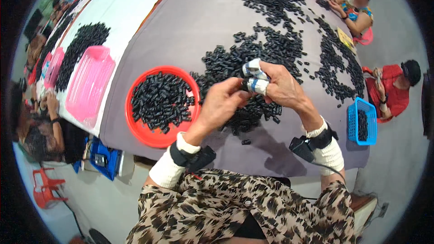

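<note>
Over the near edge of a heap of small black plastic pieces [253, 47], my two hands meet fingertip to fingertip. My left hand [218, 107] is closed, its thumb and fingers pinching at a small black plastic piece [244, 86] that is mostly hidden. From the other side my right hand [288, 89] closes on the same piece; white-and-blue wrapping covers its thumb and a finger. Left of my left hand stands a round red basin [129, 118], holding many similar black pieces.
A grey cloth [167, 31] covers the table. Further left, a pink basket [90, 86] sits on a white-topped table. A blue basket [374, 124] with black pieces is at the right edge. Co-workers sit on both sides, one in red [392, 86] at right.
</note>
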The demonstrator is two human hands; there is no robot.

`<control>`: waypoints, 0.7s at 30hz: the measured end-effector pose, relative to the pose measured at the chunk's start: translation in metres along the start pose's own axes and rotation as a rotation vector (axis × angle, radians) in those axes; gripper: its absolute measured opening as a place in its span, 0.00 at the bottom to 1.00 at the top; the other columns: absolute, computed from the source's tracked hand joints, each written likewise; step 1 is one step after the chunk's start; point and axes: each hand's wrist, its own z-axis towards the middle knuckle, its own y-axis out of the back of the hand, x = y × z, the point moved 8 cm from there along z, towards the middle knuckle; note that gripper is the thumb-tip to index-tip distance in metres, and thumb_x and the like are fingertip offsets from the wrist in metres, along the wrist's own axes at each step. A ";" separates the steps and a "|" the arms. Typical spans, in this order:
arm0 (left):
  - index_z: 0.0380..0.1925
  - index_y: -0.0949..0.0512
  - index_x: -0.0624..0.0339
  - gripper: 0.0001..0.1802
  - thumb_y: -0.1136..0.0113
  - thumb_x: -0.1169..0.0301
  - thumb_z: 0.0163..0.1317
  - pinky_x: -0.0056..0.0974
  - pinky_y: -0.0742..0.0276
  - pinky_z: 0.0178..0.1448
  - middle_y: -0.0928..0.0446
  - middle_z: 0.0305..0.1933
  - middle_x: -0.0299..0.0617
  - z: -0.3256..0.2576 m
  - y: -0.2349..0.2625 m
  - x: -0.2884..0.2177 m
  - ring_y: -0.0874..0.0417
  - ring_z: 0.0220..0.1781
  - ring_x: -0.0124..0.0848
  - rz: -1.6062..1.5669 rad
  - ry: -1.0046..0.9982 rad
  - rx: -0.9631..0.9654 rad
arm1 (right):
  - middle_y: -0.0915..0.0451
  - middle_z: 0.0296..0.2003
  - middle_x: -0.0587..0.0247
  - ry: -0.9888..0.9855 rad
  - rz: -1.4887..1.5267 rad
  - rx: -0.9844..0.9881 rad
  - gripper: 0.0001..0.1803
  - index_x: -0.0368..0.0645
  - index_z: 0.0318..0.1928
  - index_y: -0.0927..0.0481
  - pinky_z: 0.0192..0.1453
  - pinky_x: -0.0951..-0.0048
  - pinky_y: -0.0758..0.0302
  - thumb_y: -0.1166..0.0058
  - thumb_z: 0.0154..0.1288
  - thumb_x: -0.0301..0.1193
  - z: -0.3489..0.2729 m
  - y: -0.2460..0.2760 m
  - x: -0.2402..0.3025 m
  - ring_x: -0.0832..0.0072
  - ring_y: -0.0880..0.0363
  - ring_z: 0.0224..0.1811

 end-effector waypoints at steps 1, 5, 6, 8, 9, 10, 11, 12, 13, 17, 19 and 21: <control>0.40 0.26 0.69 0.10 0.48 0.77 0.58 0.28 0.28 0.33 0.22 0.29 0.38 -0.006 0.001 0.003 0.25 0.27 0.22 -0.002 0.004 -0.026 | 0.28 0.19 0.67 0.148 -0.056 -0.051 0.08 0.39 0.35 0.28 0.19 0.76 0.35 0.49 0.57 0.30 0.000 -0.003 0.001 0.83 0.32 0.15; 0.39 0.24 0.63 0.09 0.45 0.76 0.57 0.26 0.33 0.32 0.25 0.29 0.34 -0.031 0.025 0.005 0.31 0.28 0.18 0.396 -0.139 -0.237 | 0.29 0.18 0.69 -0.013 0.009 0.001 0.07 0.40 0.34 0.27 0.18 0.78 0.35 0.49 0.57 0.29 -0.005 -0.015 -0.022 0.83 0.33 0.14; 0.40 0.24 0.62 0.10 0.45 0.76 0.57 0.26 0.31 0.34 0.24 0.31 0.33 -0.036 0.043 0.007 0.29 0.30 0.18 0.428 -0.101 -0.308 | 0.30 0.18 0.69 -0.096 0.044 0.026 0.06 0.41 0.34 0.27 0.18 0.79 0.35 0.49 0.57 0.29 -0.007 -0.017 -0.032 0.84 0.34 0.13; 0.41 0.24 0.62 0.10 0.47 0.76 0.59 0.26 0.29 0.37 0.23 0.34 0.32 -0.042 0.079 0.015 0.26 0.33 0.18 0.285 -0.027 -0.438 | 0.30 0.17 0.70 -0.107 0.064 0.028 0.06 0.41 0.33 0.27 0.17 0.79 0.36 0.49 0.57 0.29 -0.009 -0.015 -0.032 0.84 0.34 0.13; 0.42 0.24 0.62 0.10 0.48 0.76 0.60 0.26 0.29 0.38 0.23 0.36 0.32 -0.047 0.094 0.027 0.26 0.34 0.19 0.119 0.021 -0.508 | 0.30 0.17 0.71 -0.107 0.088 0.045 0.05 0.42 0.33 0.27 0.17 0.80 0.37 0.49 0.57 0.29 -0.008 -0.018 -0.034 0.85 0.34 0.13; 0.41 0.25 0.64 0.09 0.51 0.78 0.61 0.23 0.31 0.34 0.25 0.31 0.30 -0.050 0.100 0.031 0.27 0.29 0.17 -0.030 -0.026 -0.573 | 0.30 0.17 0.71 -0.147 0.107 0.074 0.04 0.42 0.33 0.27 0.16 0.80 0.37 0.50 0.58 0.29 -0.006 -0.020 -0.040 0.85 0.35 0.13; 0.43 0.26 0.65 0.11 0.50 0.77 0.61 0.24 0.30 0.39 0.24 0.34 0.34 -0.051 0.103 0.038 0.26 0.34 0.19 -0.016 -0.018 -0.568 | 0.30 0.17 0.71 -0.151 0.112 0.069 0.04 0.42 0.33 0.27 0.16 0.80 0.37 0.50 0.58 0.29 -0.007 -0.022 -0.041 0.85 0.35 0.13; 0.43 0.26 0.65 0.11 0.50 0.77 0.61 0.25 0.30 0.42 0.23 0.37 0.35 -0.049 0.099 0.042 0.26 0.36 0.20 0.029 -0.036 -0.543 | 0.30 0.17 0.71 -0.131 0.135 0.079 0.04 0.42 0.33 0.27 0.16 0.80 0.37 0.50 0.58 0.28 -0.007 -0.025 -0.040 0.85 0.35 0.13; 0.43 0.25 0.65 0.10 0.50 0.76 0.61 0.26 0.29 0.45 0.23 0.39 0.37 -0.046 0.093 0.046 0.25 0.39 0.21 0.073 -0.056 -0.518 | 0.30 0.17 0.71 -0.110 0.157 0.088 0.04 0.43 0.32 0.28 0.16 0.80 0.38 0.51 0.58 0.28 -0.006 -0.028 -0.038 0.84 0.35 0.12; 0.39 0.25 0.65 0.10 0.48 0.76 0.57 0.34 0.34 0.59 0.23 0.46 0.46 -0.030 0.061 0.063 0.25 0.53 0.34 0.247 -0.089 -0.399 | 0.28 0.18 0.70 -0.131 0.118 0.086 0.04 0.43 0.33 0.27 0.16 0.80 0.37 0.53 0.57 0.27 -0.012 -0.026 -0.038 0.84 0.33 0.13; 0.38 0.25 0.65 0.09 0.47 0.75 0.56 0.39 0.35 0.61 0.24 0.47 0.47 -0.028 0.048 0.062 0.28 0.57 0.40 0.414 -0.175 -0.345 | 0.28 0.18 0.69 -0.164 0.135 0.080 0.05 0.42 0.33 0.27 0.16 0.80 0.37 0.54 0.56 0.25 -0.014 -0.025 -0.043 0.83 0.33 0.13; 0.37 0.25 0.64 0.09 0.47 0.75 0.55 0.40 0.35 0.61 0.24 0.47 0.48 -0.023 0.039 0.062 0.29 0.58 0.42 0.364 -0.171 -0.339 | 0.28 0.18 0.68 -0.201 0.148 0.074 0.06 0.42 0.33 0.27 0.16 0.79 0.36 0.56 0.55 0.24 -0.017 -0.023 -0.051 0.83 0.32 0.13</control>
